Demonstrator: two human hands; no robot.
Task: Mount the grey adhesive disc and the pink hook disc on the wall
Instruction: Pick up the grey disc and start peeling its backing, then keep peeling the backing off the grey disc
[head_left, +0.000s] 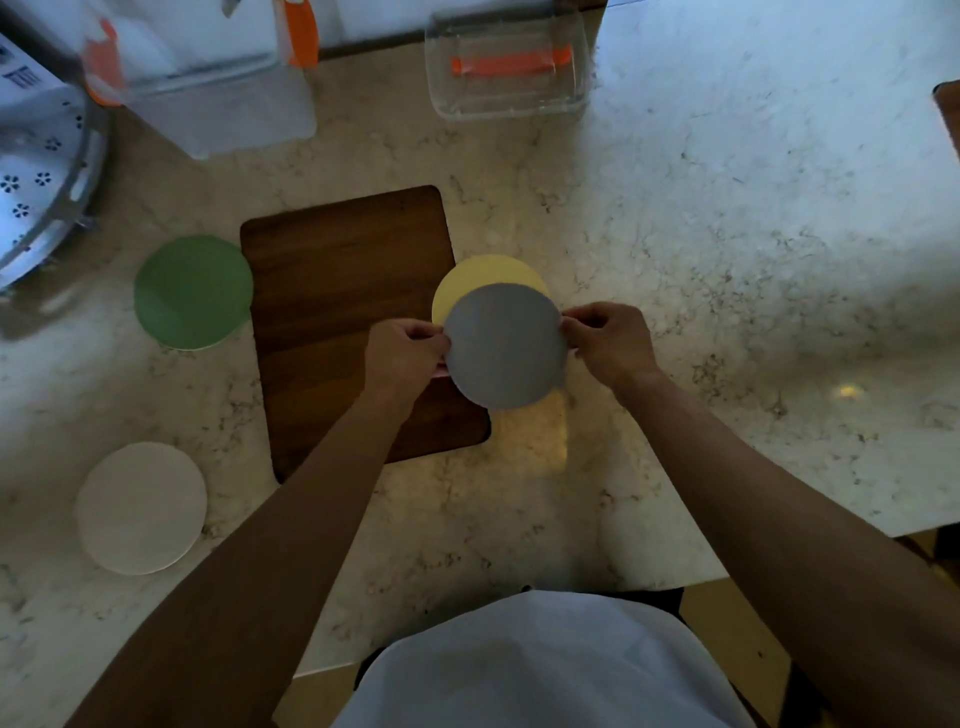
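I find both hands, left (410, 348) and right (605, 338), pinching the grey disc (506, 345) above the counter (727, 260); nothing mounted yet.

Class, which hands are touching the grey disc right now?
Touching, both. The head view shows the left hand pinching the grey disc at its left edge and the right hand pinching its right edge.

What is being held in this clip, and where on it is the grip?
The round grey disc, pinched at opposite edges: left hand on its left rim, right hand on its right rim.
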